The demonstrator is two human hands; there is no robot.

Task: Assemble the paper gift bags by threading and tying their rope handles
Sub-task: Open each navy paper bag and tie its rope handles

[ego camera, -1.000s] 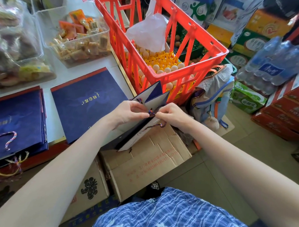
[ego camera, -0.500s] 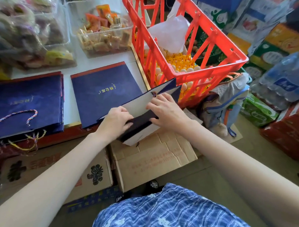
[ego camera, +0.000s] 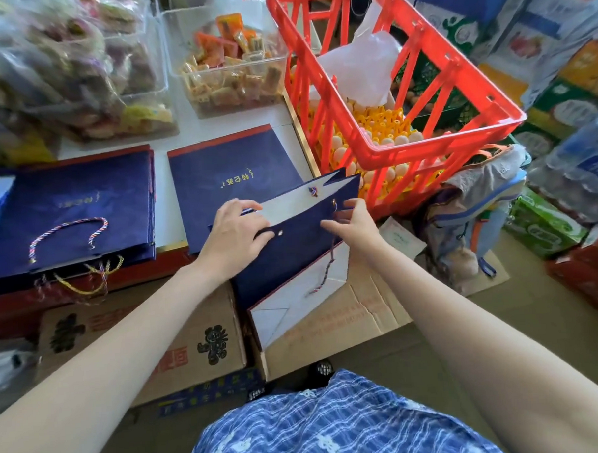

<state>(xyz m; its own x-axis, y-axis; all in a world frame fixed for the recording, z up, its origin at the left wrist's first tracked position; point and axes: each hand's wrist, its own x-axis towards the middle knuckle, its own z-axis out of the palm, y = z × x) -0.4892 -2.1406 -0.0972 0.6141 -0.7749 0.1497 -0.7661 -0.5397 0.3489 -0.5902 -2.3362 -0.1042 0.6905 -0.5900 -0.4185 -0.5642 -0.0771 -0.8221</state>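
Bag (ego camera: 292, 257) now turned face up, left hand (ego camera: 234, 234) flat, gold lettering unreadable.

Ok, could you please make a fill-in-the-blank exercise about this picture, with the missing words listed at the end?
1. The paper bag held by both hands is dark ____ outside.
2. The crate beside the table is ____ in colour.
3. The right hand pinches the rope at the bag's ____ edge.
4. The left hand rests on the bag with its fingers ____.

Missing words: blue; red; top; straight
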